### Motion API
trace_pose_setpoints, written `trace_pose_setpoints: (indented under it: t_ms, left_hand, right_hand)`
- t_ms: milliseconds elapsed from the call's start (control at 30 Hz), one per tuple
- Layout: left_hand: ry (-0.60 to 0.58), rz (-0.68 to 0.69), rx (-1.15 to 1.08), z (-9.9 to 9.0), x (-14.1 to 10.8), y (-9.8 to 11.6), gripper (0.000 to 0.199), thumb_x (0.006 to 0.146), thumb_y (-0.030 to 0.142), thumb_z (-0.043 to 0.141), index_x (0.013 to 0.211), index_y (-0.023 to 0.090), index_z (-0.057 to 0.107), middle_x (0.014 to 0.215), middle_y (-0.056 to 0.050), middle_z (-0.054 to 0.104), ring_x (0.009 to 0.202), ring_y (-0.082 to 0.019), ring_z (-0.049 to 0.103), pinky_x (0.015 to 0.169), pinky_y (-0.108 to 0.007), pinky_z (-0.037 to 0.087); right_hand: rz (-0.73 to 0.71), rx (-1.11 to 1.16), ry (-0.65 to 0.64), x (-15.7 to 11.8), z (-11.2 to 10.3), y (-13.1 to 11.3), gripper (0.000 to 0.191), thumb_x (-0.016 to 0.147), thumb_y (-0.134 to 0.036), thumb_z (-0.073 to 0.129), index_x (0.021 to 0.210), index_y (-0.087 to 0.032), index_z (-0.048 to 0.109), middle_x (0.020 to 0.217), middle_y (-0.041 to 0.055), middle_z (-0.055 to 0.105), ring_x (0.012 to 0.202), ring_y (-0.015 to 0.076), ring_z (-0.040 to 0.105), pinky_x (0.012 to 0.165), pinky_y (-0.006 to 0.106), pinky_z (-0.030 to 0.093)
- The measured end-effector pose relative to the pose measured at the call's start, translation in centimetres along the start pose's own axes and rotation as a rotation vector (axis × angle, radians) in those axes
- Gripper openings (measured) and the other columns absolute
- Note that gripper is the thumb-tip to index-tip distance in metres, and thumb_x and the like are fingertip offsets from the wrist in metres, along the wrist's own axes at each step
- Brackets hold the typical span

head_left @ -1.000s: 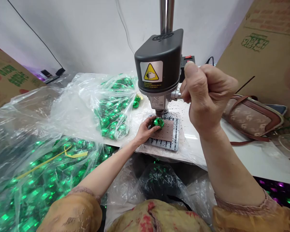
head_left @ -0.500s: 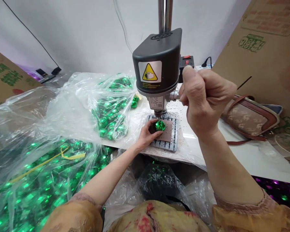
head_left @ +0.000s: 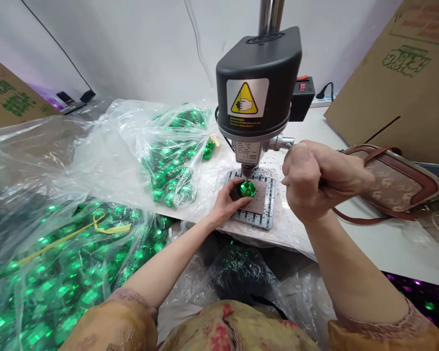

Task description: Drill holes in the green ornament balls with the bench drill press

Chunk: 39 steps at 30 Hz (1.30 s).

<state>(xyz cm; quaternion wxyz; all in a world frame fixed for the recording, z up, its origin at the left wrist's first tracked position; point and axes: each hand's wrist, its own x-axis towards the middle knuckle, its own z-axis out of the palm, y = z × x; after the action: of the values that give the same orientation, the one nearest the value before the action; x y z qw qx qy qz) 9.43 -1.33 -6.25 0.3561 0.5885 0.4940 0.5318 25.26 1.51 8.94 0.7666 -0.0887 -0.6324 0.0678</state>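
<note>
My left hand presses a shiny green foil-wrapped ball onto a brown pad on the slotted metal table of a bench drill. The ball sits right under the drill chuck, and the bit's tip is hidden against the ball. My right hand is a closed fist to the right of the drill head, around the end of the feed lever. The lever's shaft disappears into that fist.
A clear plastic bag of green balls lies behind my left hand, and a larger one fills the lower left. A dark bag sits below the white table, which is scattered with black specks. A handbag stands to the right.
My right fist has swung down and to the right with the feed lever. My left hand stays on the green ball under the chuck, and the whole view has shifted slightly.
</note>
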Motion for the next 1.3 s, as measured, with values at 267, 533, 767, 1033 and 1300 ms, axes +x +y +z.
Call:
trace_pose_setpoints:
  t_ms: [267, 533, 767, 1033, 1300]
  left_hand:
    - [0.018, 0.009, -0.021, 0.2, 0.0, -0.2, 0.058, 0.076, 0.045, 0.084, 0.124, 0.021, 0.062, 0.120, -0.011, 0.069, 0.113, -0.027, 0.065, 0.104, -0.042, 0.049]
    - [0.017, 0.049, 0.038, 0.1, 0.0, -0.2, 0.059, 0.077, 0.052, 0.081, 0.123, 0.020, 0.062, 0.120, -0.011, 0.070, 0.114, -0.026, 0.066, 0.104, -0.043, 0.050]
    - [0.015, 0.043, 0.042, 0.1, 0.1, -0.4, 0.060, 0.077, 0.052, 0.082, 0.123, 0.020, 0.061, 0.120, -0.011, 0.070, 0.114, -0.027, 0.066, 0.104, -0.044, 0.050]
    - [0.015, 0.047, 0.046, 0.1, 0.1, -0.8, 0.059, 0.078, 0.049, 0.082, 0.125, 0.020, 0.060, 0.120, -0.011, 0.070, 0.113, -0.026, 0.067, 0.102, -0.042, 0.052]
    - [0.254, 0.260, 0.335, 0.0, -2.4, 1.1, 0.041, 0.081, 0.032, 0.079, 0.116, 0.021, 0.061, 0.108, -0.008, 0.067, 0.102, -0.021, 0.067, 0.089, -0.037, 0.056]
  right_hand:
    - [-0.110, -0.057, 0.043, -0.7, -0.1, 0.8, 0.048, 0.088, -0.013, 0.055, 0.055, -0.018, 0.020, 0.047, -0.0056, 0.021, 0.038, 0.0048, 0.029, 0.040, 0.026, 0.023]
    - [-0.170, -0.004, -0.069, -1.2, -0.6, 0.6, 0.045, 0.086, -0.003, 0.053, 0.060, -0.019, 0.020, 0.055, -0.0045, 0.022, 0.044, 0.0045, 0.028, 0.043, 0.025, 0.025]
    - [-0.224, 0.051, -0.147, -1.1, -0.8, 0.7, 0.043, 0.081, 0.003, 0.050, 0.063, -0.020, 0.018, 0.060, -0.0044, 0.020, 0.050, 0.0054, 0.021, 0.047, 0.025, 0.023]
    - [-0.197, 0.046, -0.169, -0.8, -0.9, 0.1, 0.045, 0.082, 0.002, 0.054, 0.058, -0.018, 0.021, 0.053, -0.0061, 0.022, 0.046, 0.0036, 0.023, 0.045, 0.025, 0.021]
    - [0.272, 0.088, 0.023, 4.5, 1.0, -0.1, 0.047, 0.092, -0.012, 0.060, 0.051, -0.019, 0.038, 0.044, -0.0058, 0.036, 0.041, 0.0038, 0.030, 0.047, 0.026, 0.024]
